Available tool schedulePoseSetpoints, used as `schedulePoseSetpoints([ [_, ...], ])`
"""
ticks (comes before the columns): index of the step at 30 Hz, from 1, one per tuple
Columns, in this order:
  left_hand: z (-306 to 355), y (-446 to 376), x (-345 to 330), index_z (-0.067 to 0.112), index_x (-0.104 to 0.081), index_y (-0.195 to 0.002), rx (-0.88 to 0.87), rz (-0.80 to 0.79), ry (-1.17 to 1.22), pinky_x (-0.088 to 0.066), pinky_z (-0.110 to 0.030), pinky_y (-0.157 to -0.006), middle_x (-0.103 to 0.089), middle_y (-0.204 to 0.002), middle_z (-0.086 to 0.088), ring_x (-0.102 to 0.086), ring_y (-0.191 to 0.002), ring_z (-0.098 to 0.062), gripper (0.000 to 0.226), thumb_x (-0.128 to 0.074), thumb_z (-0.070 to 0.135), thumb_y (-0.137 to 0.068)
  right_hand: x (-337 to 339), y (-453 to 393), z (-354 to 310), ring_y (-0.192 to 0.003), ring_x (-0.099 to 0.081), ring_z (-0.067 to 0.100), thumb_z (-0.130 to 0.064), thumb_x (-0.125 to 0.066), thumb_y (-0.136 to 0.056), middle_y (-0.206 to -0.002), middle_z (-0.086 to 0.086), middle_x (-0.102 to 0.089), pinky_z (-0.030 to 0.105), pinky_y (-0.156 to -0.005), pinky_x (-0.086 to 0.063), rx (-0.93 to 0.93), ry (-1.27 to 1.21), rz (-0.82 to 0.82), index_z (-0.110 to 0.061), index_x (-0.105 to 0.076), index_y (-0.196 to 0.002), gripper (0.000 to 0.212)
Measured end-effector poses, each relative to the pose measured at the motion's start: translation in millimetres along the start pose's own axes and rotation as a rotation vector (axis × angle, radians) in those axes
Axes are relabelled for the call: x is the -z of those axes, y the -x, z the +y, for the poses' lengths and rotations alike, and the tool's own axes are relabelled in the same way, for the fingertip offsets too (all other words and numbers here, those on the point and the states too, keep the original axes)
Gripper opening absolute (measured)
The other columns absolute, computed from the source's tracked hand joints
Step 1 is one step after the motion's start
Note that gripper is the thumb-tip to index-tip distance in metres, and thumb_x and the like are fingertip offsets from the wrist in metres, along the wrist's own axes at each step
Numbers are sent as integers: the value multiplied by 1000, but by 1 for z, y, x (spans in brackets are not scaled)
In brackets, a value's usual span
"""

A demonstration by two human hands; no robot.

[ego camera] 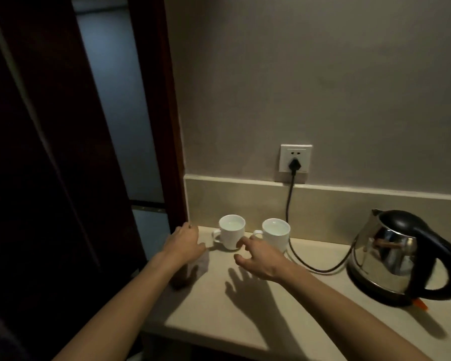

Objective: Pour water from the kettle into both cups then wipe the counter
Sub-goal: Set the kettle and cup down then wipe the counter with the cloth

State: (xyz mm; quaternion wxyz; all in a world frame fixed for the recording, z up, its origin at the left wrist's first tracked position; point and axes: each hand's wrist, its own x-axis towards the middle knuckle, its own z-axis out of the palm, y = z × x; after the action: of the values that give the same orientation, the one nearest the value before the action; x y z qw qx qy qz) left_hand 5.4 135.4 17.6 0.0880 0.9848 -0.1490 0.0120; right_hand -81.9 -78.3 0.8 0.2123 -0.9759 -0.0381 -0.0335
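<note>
Two white cups stand side by side at the back of the beige counter (245, 316), each with water in it: the left cup (231, 231) and the right cup (275, 234). The steel kettle (391, 254) with a black handle sits on its base at the right. My left hand (185, 244) is at the counter's back left corner, left of the left cup, fingers curled over a pale, blurred tissue (203, 261) that shows beneath it. My right hand (261, 259) hovers just in front of the right cup, fingers spread, holding nothing.
A black cord (305, 265) runs from the wall socket (295, 158) down behind the right cup and across the counter to the kettle base. A dark wooden door frame (164, 126) borders the counter on the left. The counter's front edge lies near my forearms.
</note>
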Motion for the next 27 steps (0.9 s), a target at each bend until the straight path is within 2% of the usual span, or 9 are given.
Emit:
schedulePoseSetpoints([
  [5,-29,22,17,15,-55,-132,-1,65,-1,-46,-38,-89,-56,-129,-7,-57,-117,-26,39,-52,41,-103,-57,-55,-61,-113,-59,31,-46,-49,-95,-131,13,-60,40,-93,-48,127,125,-70,-20,-55,-135,48],
  [8,-38,31,23,16,-55,-134,6,89,-12,-46,-39,-90,-56,-130,-6,-56,-120,-28,39,-50,40,-104,-85,-77,-87,-117,-54,35,-44,-45,-97,-133,15,-54,44,-97,-46,157,176,-93,-17,-51,-137,49],
  [10,-44,35,22,16,-54,-135,14,80,-10,-45,-39,-91,-55,-131,-6,-55,-121,-28,39,-49,40,-105,-103,-81,-93,-124,-49,35,-40,-43,-97,-137,15,-52,42,-102,-39,173,200,-97,-12,-52,-136,49],
  [13,-49,40,14,14,-53,-134,27,54,-11,-46,-40,-90,-55,-132,-7,-56,-120,-28,36,-47,36,-106,-119,-78,-88,-130,-44,29,-37,-39,-99,-142,11,-51,35,-109,-31,196,193,-26,-9,-57,-132,47],
  [17,-44,54,-12,13,-52,-140,51,4,13,-47,-40,-94,-55,-138,-8,-56,-123,-29,38,-46,29,-106,-116,-66,-72,-134,-43,27,-38,-37,-103,-150,5,-46,34,-109,-36,203,127,12,-11,-58,-131,44],
  [21,-18,77,-59,18,-56,-133,-9,-55,151,-49,-41,-100,-57,-133,-5,-59,-116,-24,29,-45,27,-108,-104,-36,-47,-132,-45,23,-45,-34,-103,-150,2,-46,35,-107,-42,163,81,25,-19,-59,-130,45],
  [25,17,92,-90,27,-43,-151,-106,23,286,-45,-31,-106,-50,-146,4,-55,-125,-14,42,-45,29,-109,-88,-2,-18,-137,-41,21,-48,-28,-103,-154,1,-42,36,-104,-46,109,114,42,-25,-55,-134,47],
  [27,33,95,-96,27,-40,-154,-180,45,305,-42,-29,-109,-46,-151,5,-51,-129,-11,45,-43,31,-109,-79,16,-4,-137,-41,23,-47,-27,-103,-156,1,-40,36,-102,-47,77,146,46,-25,-53,-136,47],
])
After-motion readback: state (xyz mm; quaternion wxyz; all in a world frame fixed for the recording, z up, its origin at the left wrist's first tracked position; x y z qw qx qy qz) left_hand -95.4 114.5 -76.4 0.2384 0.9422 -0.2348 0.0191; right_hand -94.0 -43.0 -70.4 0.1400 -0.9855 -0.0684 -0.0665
